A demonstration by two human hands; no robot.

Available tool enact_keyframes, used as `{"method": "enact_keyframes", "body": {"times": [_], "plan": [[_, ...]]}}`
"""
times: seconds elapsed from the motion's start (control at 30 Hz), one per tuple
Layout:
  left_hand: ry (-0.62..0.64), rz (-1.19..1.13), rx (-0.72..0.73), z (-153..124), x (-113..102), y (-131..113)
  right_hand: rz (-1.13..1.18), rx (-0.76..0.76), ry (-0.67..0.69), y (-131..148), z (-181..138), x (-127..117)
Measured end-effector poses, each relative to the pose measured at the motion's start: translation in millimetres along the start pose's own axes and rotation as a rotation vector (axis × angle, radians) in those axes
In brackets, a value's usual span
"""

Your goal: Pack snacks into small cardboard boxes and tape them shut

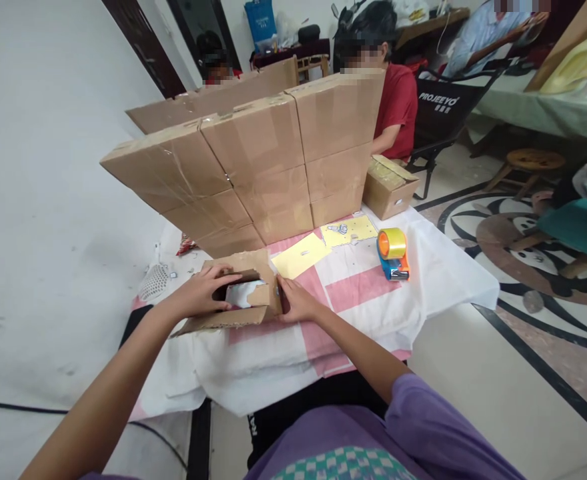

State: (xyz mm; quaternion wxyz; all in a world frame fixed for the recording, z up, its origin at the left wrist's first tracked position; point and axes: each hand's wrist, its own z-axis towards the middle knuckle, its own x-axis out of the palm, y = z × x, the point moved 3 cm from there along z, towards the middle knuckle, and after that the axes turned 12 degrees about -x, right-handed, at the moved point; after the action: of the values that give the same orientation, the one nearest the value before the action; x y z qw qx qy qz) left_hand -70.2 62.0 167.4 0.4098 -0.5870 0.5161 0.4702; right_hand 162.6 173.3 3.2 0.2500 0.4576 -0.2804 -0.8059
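Observation:
A small cardboard box [243,319] lies on the near part of the table with its flaps folded outward. Inside it shows a white item with a torn-looking brown patch [246,295]; its kind I cannot make out. My left hand [201,291] reaches over the box's left end, fingers spread, the tips at the opening beside the white item. At the opposite end, my right hand [298,301] holds the box's right side, thumb and fingers against the cardboard. Part of the white item is hidden by the box walls.
Stacked, taped cartons [268,140] form a wall across the table's back. Yellow sheets [301,255] lie beyond my right hand, near a tape dispenser [392,253]. Another closed carton [389,187] stands back right. A person in a red shirt [398,100] sits behind the cartons.

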Motion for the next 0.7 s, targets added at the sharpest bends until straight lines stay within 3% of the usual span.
{"method": "enact_keyframes", "body": {"times": [0.1,0.23,0.4,0.7], "plan": [[-0.015,-0.007,0.085,3,-1,-13,0.000,0.006,0.005,-1,0,0],[0.071,0.006,0.198,11,12,-34,-0.012,-0.006,-0.002,-3,-1,2],[0.102,0.071,0.202,25,29,-47,-0.026,-0.018,-0.010,-6,-2,5],[0.134,0.159,0.138,26,28,-56,-0.021,-0.018,-0.025,-3,-2,2]]}}
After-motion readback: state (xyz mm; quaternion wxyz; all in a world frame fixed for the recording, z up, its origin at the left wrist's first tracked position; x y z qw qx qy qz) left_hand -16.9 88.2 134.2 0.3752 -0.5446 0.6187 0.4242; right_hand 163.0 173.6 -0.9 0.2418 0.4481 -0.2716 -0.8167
